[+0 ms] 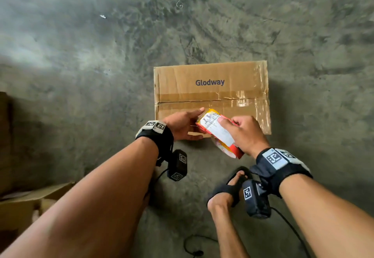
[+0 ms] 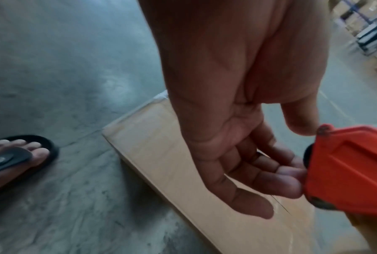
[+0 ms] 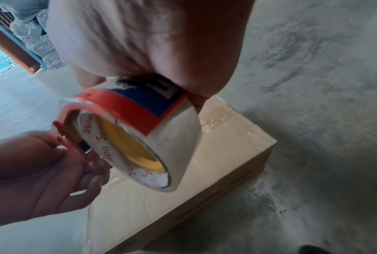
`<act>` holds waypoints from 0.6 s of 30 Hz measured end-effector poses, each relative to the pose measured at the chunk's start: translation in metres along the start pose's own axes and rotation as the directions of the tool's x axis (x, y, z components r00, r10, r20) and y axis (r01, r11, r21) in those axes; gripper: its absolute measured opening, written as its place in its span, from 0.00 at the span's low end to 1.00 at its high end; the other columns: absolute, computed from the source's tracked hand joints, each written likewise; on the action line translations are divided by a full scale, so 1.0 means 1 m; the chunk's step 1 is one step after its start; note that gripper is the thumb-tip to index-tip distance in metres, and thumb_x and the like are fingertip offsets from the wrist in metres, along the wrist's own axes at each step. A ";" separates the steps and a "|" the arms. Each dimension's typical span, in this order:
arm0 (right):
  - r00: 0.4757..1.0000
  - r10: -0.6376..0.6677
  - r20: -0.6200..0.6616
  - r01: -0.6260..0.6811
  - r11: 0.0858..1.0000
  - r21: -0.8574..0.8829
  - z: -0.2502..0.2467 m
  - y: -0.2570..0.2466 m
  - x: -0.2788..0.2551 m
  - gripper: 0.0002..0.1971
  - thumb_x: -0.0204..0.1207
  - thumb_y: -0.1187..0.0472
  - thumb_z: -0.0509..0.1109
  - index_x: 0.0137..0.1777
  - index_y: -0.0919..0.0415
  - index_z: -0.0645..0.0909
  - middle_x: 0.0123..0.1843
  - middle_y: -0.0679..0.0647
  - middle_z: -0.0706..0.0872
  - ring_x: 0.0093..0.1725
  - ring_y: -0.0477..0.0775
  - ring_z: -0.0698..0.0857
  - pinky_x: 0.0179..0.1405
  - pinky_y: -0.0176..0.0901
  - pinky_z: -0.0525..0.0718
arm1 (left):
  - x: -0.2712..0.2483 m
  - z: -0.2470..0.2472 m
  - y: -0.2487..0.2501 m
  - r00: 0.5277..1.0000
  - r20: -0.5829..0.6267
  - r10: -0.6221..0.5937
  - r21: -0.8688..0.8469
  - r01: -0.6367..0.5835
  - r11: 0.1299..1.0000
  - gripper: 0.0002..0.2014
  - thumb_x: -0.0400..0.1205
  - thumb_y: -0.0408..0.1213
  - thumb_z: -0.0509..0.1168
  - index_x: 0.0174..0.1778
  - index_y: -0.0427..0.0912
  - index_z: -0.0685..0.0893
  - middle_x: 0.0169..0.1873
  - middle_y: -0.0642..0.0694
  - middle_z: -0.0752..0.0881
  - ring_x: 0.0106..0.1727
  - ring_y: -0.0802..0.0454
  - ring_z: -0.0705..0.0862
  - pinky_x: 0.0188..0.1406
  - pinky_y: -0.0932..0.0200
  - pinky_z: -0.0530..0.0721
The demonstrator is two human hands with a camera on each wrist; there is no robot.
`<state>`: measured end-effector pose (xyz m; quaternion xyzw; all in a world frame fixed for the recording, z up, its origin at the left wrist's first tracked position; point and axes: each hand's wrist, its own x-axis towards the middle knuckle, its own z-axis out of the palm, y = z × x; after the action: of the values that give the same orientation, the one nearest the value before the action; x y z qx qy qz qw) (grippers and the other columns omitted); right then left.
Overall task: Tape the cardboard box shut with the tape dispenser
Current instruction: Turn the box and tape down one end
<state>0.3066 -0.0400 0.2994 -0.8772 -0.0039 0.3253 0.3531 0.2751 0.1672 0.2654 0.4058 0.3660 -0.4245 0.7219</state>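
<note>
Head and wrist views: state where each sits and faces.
Head: on the head, down at the cardboard box; forearms, left hand, right hand, foot.
Left wrist: from the wrist along the left hand toward the tape dispenser; foot.
Right wrist: from the wrist along the right hand gripping the tape dispenser.
All share cardboard box, tape dispenser.

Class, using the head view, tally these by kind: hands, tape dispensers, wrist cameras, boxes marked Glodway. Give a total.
Hands: 2, left hand and right hand
Tape dispenser: 1
Wrist cameras: 2, left wrist camera and right wrist camera
Glodway box: 1
Total: 6
</note>
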 end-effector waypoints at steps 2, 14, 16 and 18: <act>0.999 -0.024 0.026 0.023 0.999 0.026 0.020 -0.018 0.001 0.31 0.77 0.42 0.72 0.23 0.65 0.69 0.21 0.54 0.70 0.24 0.52 0.67 0.25 0.46 0.62 | -0.009 -0.030 0.000 0.999 0.042 -0.020 -0.030 0.021 0.999 0.15 0.84 0.56 0.64 0.52 0.48 0.85 0.45 0.49 0.89 0.43 0.52 0.87 0.52 0.50 0.83; 1.000 -0.013 -0.028 0.016 0.992 0.126 0.097 -0.103 0.011 0.31 0.75 0.40 0.73 0.19 0.58 0.66 0.18 0.47 0.69 0.22 0.50 0.67 0.25 0.46 0.64 | -0.052 -0.152 0.030 0.997 -0.044 0.068 0.004 -0.068 0.998 0.12 0.86 0.27 0.61 0.46 0.37 0.90 0.38 0.43 0.89 0.37 0.53 0.85 0.40 0.61 0.89; 0.997 0.011 -0.079 -0.001 0.992 0.122 0.108 -0.109 0.008 0.31 0.75 0.40 0.72 0.20 0.59 0.67 0.19 0.51 0.70 0.23 0.52 0.68 0.25 0.46 0.65 | -0.052 -0.157 0.039 0.996 -0.040 0.082 0.091 -0.078 0.993 0.10 0.86 0.29 0.62 0.47 0.39 0.89 0.38 0.46 0.90 0.41 0.52 0.85 0.43 0.61 0.88; 0.994 0.036 -0.103 -0.022 0.991 0.135 0.118 -0.111 0.005 0.31 0.75 0.40 0.71 0.21 0.60 0.67 0.21 0.53 0.70 0.25 0.52 0.68 0.25 0.47 0.65 | -0.049 -0.160 0.045 0.994 -0.065 0.089 0.220 -0.073 0.973 0.08 0.85 0.31 0.65 0.46 0.42 0.90 0.39 0.47 0.91 0.43 0.52 0.87 0.48 0.58 0.86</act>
<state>0.2678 0.1175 0.3020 -0.8674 0.0493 0.2835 0.4059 0.2681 0.3399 0.2560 0.5123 0.3273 -0.4168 0.6757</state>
